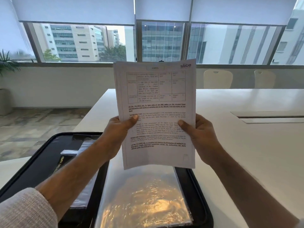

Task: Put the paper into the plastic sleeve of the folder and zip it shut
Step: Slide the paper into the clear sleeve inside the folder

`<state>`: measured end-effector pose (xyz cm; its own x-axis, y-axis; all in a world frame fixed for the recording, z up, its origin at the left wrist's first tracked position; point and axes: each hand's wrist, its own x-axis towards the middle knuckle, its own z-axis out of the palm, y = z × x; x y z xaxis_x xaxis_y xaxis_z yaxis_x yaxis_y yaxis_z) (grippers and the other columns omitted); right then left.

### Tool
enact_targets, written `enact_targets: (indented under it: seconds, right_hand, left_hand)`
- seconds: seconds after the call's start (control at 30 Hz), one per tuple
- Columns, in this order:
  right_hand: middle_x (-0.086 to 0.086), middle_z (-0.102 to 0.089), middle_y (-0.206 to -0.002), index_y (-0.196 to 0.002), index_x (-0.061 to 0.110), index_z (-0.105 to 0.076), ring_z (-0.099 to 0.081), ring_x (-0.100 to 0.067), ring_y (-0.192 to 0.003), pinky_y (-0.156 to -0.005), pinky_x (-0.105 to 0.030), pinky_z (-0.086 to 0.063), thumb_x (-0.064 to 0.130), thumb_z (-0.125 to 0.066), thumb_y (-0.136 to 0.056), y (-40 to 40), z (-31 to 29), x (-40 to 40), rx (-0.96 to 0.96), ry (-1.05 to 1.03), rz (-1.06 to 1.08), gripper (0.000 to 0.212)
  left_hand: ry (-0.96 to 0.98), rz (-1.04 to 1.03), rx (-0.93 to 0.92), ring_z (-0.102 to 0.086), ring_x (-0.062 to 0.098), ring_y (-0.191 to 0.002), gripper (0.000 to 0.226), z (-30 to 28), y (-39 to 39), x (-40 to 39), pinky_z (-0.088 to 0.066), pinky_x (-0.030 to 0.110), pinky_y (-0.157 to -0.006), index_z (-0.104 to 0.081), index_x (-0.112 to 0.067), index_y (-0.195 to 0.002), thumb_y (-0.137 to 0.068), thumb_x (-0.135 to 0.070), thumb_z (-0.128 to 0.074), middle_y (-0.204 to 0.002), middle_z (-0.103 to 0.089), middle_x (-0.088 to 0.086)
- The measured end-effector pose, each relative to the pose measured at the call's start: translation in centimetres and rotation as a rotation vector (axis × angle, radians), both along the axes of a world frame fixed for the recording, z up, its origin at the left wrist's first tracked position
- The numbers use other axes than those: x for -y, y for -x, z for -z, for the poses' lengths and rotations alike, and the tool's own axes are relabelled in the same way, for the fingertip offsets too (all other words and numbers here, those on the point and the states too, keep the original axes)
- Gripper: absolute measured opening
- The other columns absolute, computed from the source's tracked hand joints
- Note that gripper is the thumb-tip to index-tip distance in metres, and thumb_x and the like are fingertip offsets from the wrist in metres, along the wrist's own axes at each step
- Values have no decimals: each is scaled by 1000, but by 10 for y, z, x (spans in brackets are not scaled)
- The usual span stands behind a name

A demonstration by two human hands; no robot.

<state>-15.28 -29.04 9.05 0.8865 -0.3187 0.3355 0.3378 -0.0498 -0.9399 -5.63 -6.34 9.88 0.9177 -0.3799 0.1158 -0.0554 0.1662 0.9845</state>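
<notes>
Paper (156, 112) flat, printed, upright; both hands' fingers (184, 123) pinching side edges above glossy crinkled sleeve (144, 203).

A white tabletop (246, 145) stretches toward the windows (161, 41), whose roller blinds (77, 9) are half lowered. Two pale chairs (218, 79) stand beyond it, a potted plant (6, 63) far left, and office buildings (74, 43), somewhat hazy, outside.

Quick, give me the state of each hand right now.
Left hand: closed on the paper's left edge.
Right hand: closed on the paper's right edge.
</notes>
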Motion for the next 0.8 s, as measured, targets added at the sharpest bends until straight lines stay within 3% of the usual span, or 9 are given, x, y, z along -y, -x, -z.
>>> enact_targets:
  seconds: [0.13, 0.3, 0.47, 0.57, 0.7, 0.8]
  right_hand:
    - [-2, -75, -106, -113, 17, -67, -73, -28, -90, -70, -41, -61, 9, -63, -91, -16, 2, -11, 43, -2, -10, 24]
    - [-7, -74, -109, -113, 10, -67, -71, -31, -95, -79, -51, -58, 4, -66, -87, -32, 23, -23, -6, -59, -20, 27]
    - [4, -76, -104, -108, 22, -69, -73, -21, -92, -71, -35, -61, 7, -74, -82, -38, 38, -33, -41, -4, 13, 30]
    - [7, -76, -100, -103, 29, -68, -73, -18, -89, -69, -33, -61, 8, -72, -84, -43, 37, -38, -21, 36, 88, 29]
    - [6, -67, -108, -124, 22, -46, -71, -13, -85, -59, -23, -58, 12, -64, -91, -45, 31, -46, 36, 162, 220, 38]
    - [7, -62, -105, -133, 33, -28, -70, -9, -79, -54, -18, -56, 9, -60, -92, -43, 25, -54, 99, 249, 313, 57]
  left_hand:
    - [-32, -89, 180, -74, 14, -86, 19, 5, -9, -6, -58, 23, -55, -72, -34, -101, -97, -20, -60, -99, -77, -8]
    - [-4, -88, 213, -74, 22, -94, 23, 24, -22, -18, -63, 38, -72, -78, -38, -96, -93, -21, -63, -104, -77, -2]
    - [-14, -40, 186, -71, 21, -103, 25, 47, -24, -19, -60, 38, -84, -76, -32, -104, -81, -24, -71, -111, -76, -2]
    - [-16, -59, 146, -72, 21, -102, 23, 49, -25, -18, -58, 42, -88, -73, -27, -107, -85, -20, -70, -109, -76, -2]
    - [-84, -118, 139, -74, 23, -94, 14, 47, -29, -17, -59, 45, -85, -72, -22, -105, -95, -17, -64, -100, -78, 3]
    - [-148, -104, 180, -75, 17, -87, 17, 42, -30, -18, -61, 35, -73, -69, -27, -109, -99, -20, -57, -94, -78, -6]
